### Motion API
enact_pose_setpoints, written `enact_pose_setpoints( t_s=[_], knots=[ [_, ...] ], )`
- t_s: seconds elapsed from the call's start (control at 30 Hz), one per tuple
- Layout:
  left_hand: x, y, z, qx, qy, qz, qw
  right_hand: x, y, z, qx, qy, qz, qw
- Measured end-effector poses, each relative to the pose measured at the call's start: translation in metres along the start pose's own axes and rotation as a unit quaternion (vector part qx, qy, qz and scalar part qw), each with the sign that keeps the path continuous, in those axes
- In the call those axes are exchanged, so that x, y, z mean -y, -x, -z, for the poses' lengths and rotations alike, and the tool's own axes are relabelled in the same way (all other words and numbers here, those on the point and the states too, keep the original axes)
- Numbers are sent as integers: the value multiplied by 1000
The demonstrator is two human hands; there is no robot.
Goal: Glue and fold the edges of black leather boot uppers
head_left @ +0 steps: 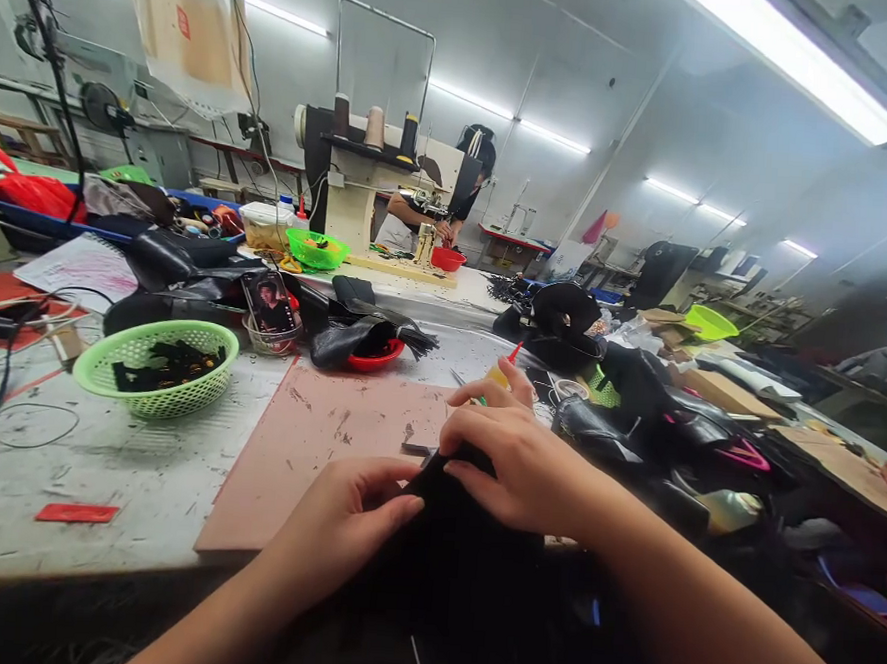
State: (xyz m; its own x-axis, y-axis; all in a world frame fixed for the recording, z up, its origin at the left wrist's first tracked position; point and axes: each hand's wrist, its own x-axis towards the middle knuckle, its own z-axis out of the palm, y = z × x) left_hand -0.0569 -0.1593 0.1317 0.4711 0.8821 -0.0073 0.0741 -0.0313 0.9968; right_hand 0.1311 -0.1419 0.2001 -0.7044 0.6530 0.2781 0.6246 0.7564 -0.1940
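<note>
My left hand (353, 517) pinches the edge of a piece of black material (438, 482) between thumb and fingers. On the same piece, a little higher and to the right, closes my right hand (515, 457), its thumb below and its fingers over the top. The lower part of the material merges with the dark area beneath, so its full shape cannot be made out. Under and beyond my hands lies a pinkish work board (332, 435). A small dark flat piece (419, 449) rests on it. Behind my right fingers shows a bottle with a red tip (515, 352), partly hidden.
A light green basket (176, 396) of small black pieces stands left, with a red strip (77, 513) in front. Further back are a phone (270, 301), a red bowl (374, 358) and a sewing machine (354, 196). Black goods (635, 394) pile up right. Another person works behind the machine.
</note>
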Motion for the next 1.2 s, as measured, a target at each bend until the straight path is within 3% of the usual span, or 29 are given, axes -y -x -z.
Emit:
enact_pose_setpoints(
  t_s=[0.27,0.47,0.6,0.73,0.9,1.2],
  knots=[
    [2,-1,3,28,13,16,999,1,-3,-4,4,-18,-3,1000],
    [-5,-11,-1,-19,-69,-13,997,10,-4,-8,8,-13,0,1000],
    [-5,-17,-2,-27,-59,-19,998,6,0,-6,-10,-41,-10,999],
    [-2,-15,-1,-33,-43,-2,999,-16,2,-4,-76,-144,-73,984],
    [-2,-14,-2,-17,-2,18,1000,-35,-5,-15,-5,-260,-198,945],
    [7,-16,2,4,74,48,996,-33,-15,-33,-46,-312,-228,921]
  ],
)
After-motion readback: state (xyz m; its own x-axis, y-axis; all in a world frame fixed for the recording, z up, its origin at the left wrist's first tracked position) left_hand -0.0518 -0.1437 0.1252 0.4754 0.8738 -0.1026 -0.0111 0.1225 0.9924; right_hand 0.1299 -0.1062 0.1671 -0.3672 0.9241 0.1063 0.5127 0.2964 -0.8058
